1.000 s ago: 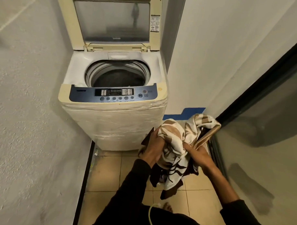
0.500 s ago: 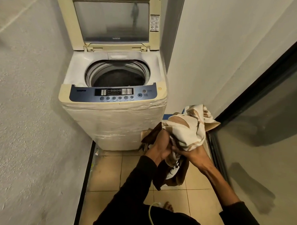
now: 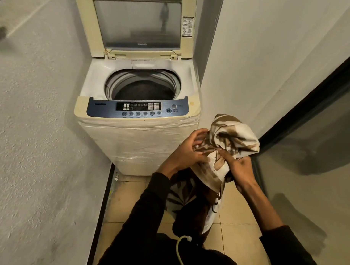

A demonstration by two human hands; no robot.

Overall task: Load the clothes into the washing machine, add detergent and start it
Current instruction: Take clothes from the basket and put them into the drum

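A person stands before a top-loading washing machine [image 3: 138, 119] whose lid [image 3: 137, 25] is raised upright at twelve o'clock, leaving the dark drum [image 3: 145, 87] open to view. At about four o'clock from the machine's blue control panel [image 3: 138, 109], and clear of the machine, both hands hold a bundle of cream cloth with brown leaf patterns [image 3: 232, 138] in the air. The right hand [image 3: 239, 170], at five o'clock of the bundle, pinches a gathered fold of it between thumb and curled fingers. The left hand [image 3: 186, 150], at nine o'clock of the bundle, has its fingers loosely spread and bent, the fingertips touching the cloth's edge; whether they actually grip it cannot be told. More of the patterned fabric hangs down from the hands toward six o'clock, over the beige tiled floor [image 3: 126, 206]. Both forearms wear dark sleeves [image 3: 147, 216]. A pale cord [image 3: 181, 251] curves across the person's dark clothing at the lower edge. A rough grey wall [image 3: 37, 127] stands at nine o'clock, a dark-framed glass door [image 3: 312, 147] at three o'clock.
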